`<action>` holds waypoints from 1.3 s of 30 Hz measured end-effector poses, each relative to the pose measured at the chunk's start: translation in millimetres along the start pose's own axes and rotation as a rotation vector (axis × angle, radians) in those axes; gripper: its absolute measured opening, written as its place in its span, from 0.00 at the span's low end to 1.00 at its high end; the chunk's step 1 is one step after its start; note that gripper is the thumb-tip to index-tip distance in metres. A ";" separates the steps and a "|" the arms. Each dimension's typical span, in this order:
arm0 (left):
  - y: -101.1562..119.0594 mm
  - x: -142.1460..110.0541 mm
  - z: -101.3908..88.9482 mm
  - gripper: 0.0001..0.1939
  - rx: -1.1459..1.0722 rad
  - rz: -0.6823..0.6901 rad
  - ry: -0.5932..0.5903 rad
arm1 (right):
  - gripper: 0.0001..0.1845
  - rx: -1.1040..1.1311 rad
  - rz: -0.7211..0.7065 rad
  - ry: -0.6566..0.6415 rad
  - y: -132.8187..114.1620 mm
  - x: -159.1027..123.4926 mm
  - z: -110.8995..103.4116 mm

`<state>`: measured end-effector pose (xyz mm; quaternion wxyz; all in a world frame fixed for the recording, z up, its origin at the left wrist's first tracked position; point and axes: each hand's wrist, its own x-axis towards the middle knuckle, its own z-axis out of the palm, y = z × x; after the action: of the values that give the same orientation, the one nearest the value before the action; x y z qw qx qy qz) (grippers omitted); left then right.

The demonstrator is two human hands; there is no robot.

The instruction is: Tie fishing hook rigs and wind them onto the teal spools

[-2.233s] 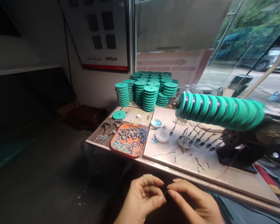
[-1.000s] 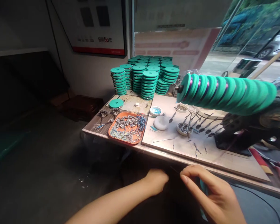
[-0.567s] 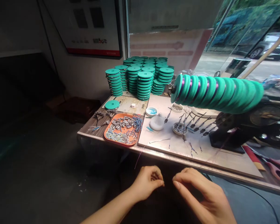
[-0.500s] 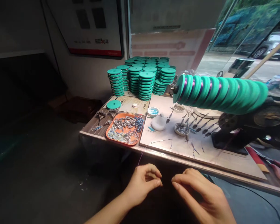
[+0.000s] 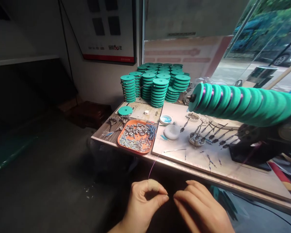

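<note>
My left hand is in front of the table edge, its thumb and index fingertips pressed together. Light tape wraps the index finger. From behind that hand a thin purple line curves up toward the table edge. Close by on the right, my right hand is also closed in a pinch, its fingertips a small gap from the left ones. Whatever lies between those fingertips is too thin to make out. On the board above are a thin metal needle-like rod and several small rigged pieces.
An orange tray holds sinkers, tubes and small metal parts. Stacked green foam spools stand behind. More green spools sit on a shaft over a dark machine at right. Small dishes and a white round piece lie on the board.
The view has shifted, so the table appears farther right and lower. My two hands have come closer together, and the left thumb and index finger have closed to a tighter pinch.
</note>
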<state>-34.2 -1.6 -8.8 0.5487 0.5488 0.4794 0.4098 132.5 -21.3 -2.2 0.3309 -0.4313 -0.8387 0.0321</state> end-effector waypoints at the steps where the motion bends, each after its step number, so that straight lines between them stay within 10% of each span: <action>1: 0.1 -0.2 -0.2 0.05 0.013 0.010 -0.003 | 0.05 0.010 0.012 0.001 -1.0 0.6 -0.1; 23: -12.5 -2.5 1.1 0.05 -0.064 -0.056 0.028 | 0.07 0.030 0.086 0.063 -8.1 4.3 11.9; 39: -12.1 -2.8 -1.1 0.03 0.126 0.242 0.076 | 0.13 0.000 0.100 0.173 -18.3 15.8 15.3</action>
<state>-36.7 -4.8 -20.6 0.4412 0.6202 0.4550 0.4622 104.3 -17.4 0.4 0.4000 -0.4740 -0.7843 0.0112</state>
